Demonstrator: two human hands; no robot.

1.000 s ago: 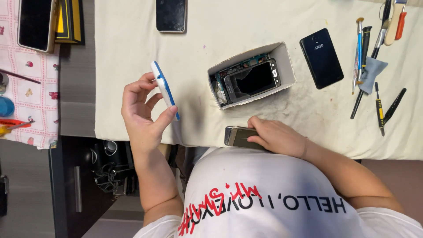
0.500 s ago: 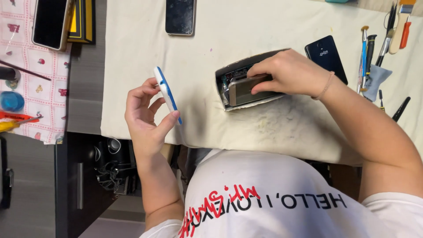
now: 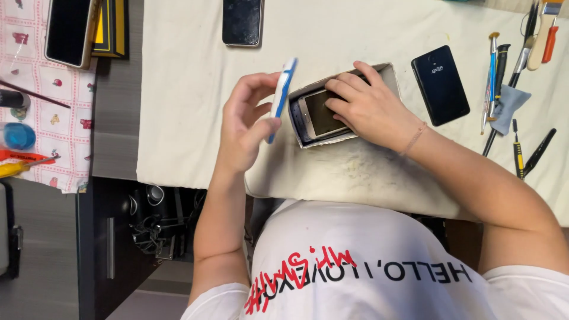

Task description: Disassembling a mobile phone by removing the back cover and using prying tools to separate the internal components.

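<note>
Your left hand [image 3: 243, 121] has moved the blue-and-white cover [image 3: 281, 98] up beside the box [image 3: 388, 77]. Its grip is clamped on that cover. Your right hand [image 3: 367, 106] rests fingers spread on the phone [image 3: 317, 115] inside.

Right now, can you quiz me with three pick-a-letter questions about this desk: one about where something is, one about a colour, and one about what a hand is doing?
1. Where does the phone under the right hand lie?
A. in the small open box
B. on the floor
C. on the red-patterned cloth

2. What colours is the flat thing that the left hand holds?
A. green and black
B. white and blue
C. all red

3. What is the right hand doing?
A. gripping a screwdriver
B. hanging off the table
C. resting its fingers on the phone in the box

Answers:
1 A, the box walls stand around the phone.
2 B, it is white with a blue edge.
3 C, the fingers lie across the phone.
</note>
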